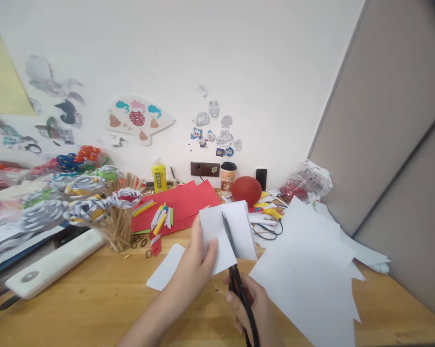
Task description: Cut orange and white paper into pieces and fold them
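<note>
- Above the surface (94, 308), your left fingers (212, 246) pinched the paper (213, 224) by its left side.
- Your right fingers (235, 303) were closed round the scissors (236, 278), which pointed away and slightly left, up the paper's middle.

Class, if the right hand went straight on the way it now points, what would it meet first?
Probably the white paper in the left hand; the scissors in the right hand overlap it, though depth is unclear.

Open tabletop (98, 299) lies left of scissors (235, 275), past left forearm (155, 308). White sheets (311, 270) obstruct right of scissors; red balloon (246, 191) beyond.
</note>
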`<state>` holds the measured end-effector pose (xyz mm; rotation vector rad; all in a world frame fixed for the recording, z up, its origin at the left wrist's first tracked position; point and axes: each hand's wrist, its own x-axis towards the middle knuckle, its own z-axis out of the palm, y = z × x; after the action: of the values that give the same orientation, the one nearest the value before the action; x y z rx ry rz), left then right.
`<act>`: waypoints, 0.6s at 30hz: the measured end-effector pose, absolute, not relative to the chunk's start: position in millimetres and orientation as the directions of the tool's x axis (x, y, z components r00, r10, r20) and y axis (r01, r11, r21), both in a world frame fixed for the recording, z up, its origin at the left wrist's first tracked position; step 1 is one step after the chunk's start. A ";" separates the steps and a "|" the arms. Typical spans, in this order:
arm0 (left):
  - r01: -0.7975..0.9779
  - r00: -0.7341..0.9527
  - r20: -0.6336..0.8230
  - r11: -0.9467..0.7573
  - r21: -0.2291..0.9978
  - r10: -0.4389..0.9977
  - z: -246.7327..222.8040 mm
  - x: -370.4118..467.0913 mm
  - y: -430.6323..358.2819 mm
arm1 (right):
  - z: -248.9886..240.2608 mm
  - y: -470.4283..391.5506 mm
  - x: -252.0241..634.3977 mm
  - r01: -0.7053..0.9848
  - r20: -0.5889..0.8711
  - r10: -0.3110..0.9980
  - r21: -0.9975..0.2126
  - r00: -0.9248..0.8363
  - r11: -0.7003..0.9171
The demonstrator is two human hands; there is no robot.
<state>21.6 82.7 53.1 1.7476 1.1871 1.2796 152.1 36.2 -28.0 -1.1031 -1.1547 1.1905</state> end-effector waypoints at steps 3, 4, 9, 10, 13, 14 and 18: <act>0.255 0.098 0.360 -0.373 0.892 0.928 49.8 22.6 82.3 | -29.9 39.5 153.0 -0.115 0.077 0.996 -0.991 -0.041 0.071; 0.250 0.107 0.362 -0.377 0.892 0.926 48.8 23.6 81.1 | -28.8 41.3 153.6 -0.118 0.107 0.993 -0.988 -0.060 0.099; 0.259 0.139 0.354 -0.379 0.888 0.925 43.7 29.2 73.3 | -18.3 50.6 156.6 -0.101 0.252 0.960 -0.965 -0.126 0.240; 0.260 0.126 0.349 -0.370 0.892 0.929 42.8 29.8 72.5 | -17.1 51.8 156.9 -0.088 0.258 0.958 -0.965 -0.125 0.248; 0.256 0.128 0.325 -0.348 0.902 0.937 41.2 30.5 72.0 | -17.0 54.2 156.5 -0.057 0.259 0.959 -0.966 -0.116 0.253; 0.254 0.136 0.325 -0.350 0.902 0.936 40.9 30.7 72.3 | -17.6 54.7 156.0 -0.057 0.256 0.960 -0.966 -0.113 0.251; 0.249 0.134 0.326 -0.350 0.903 0.936 38.7 31.9 73.3 | -18.6 53.9 153.1 -0.071 0.242 0.967 -0.969 -0.078 0.237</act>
<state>31.9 73.3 38.7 1.7153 1.1530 1.2503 153.1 53.9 -18.6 -0.9432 -1.3312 1.1169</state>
